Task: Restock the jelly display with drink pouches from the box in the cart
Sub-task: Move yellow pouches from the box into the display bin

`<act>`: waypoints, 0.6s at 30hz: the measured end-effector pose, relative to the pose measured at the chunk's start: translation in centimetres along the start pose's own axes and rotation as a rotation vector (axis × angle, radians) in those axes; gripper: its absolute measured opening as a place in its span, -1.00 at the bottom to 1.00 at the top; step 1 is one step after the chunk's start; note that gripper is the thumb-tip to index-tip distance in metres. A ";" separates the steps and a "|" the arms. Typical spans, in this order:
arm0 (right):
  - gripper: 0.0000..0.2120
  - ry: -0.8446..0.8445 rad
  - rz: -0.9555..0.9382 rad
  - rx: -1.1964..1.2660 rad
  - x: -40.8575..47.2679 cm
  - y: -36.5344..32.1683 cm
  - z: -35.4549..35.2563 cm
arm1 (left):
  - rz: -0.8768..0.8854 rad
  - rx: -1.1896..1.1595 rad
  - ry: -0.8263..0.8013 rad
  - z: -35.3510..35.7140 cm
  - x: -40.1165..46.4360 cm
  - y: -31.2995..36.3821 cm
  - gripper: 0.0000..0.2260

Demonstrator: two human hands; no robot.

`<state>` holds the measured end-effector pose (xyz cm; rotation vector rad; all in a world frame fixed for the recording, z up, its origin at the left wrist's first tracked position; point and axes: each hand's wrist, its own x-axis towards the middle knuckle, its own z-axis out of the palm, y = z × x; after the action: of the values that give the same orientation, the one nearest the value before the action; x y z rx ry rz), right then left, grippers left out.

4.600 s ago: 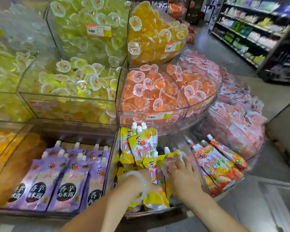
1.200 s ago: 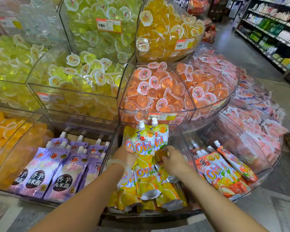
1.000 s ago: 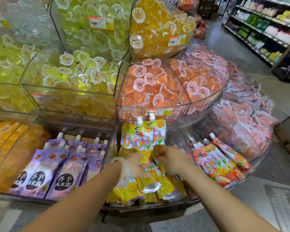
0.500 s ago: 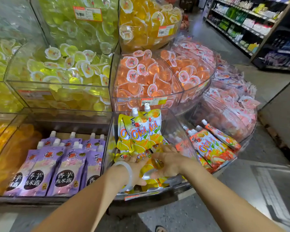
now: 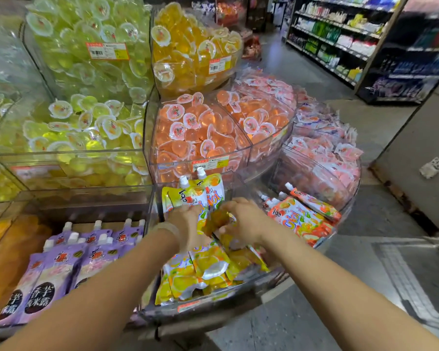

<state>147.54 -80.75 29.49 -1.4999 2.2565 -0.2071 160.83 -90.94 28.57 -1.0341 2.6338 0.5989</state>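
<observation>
Head view, centre frame: left hand [image 5: 188, 224] and right hand [image 5: 246, 220] in the clear middle bin [image 5: 213, 304], fingers curled, seemingly pinching yellow drink pouches [image 5: 200, 269], long axes running front-to-back, white spouts toward the upper frame.

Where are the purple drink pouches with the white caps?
In the head view, the purple drink pouches with white caps stand at the lower left, in a clear bin beside the bin of yellow drink pouches, below the green jelly cups.

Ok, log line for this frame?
stage: arranging | left hand: on yellow pouches | right hand: on same pouches | bin: middle clear bin
</observation>
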 end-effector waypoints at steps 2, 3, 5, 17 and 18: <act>-0.52 0.061 -0.009 -0.014 -0.6 1.0 -1.7 | 0.022 0.034 0.033 -1.3 0.1 2.4 -0.22; -0.52 0.099 -0.006 -0.018 -1.1 1.7 -2.5 | 0.036 0.065 0.058 -1.7 0.2 4.0 -0.25; -0.50 0.169 0.015 -0.026 -2.4 3.7 -4.2 | 0.065 0.111 0.116 -2.6 0.1 7.9 -0.32; -0.47 0.246 0.420 -0.043 -17.5 27.5 -11.0 | 0.450 0.225 0.078 4.1 3.8 37.6 -0.34; -0.44 0.247 0.467 -0.043 -19.0 29.6 -11.3 | 0.487 0.233 0.061 5.1 4.2 40.1 -0.32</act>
<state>124.00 -52.62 34.33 -0.9669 2.7485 -0.2111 130.46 -64.45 33.90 -0.3473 2.9341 0.3371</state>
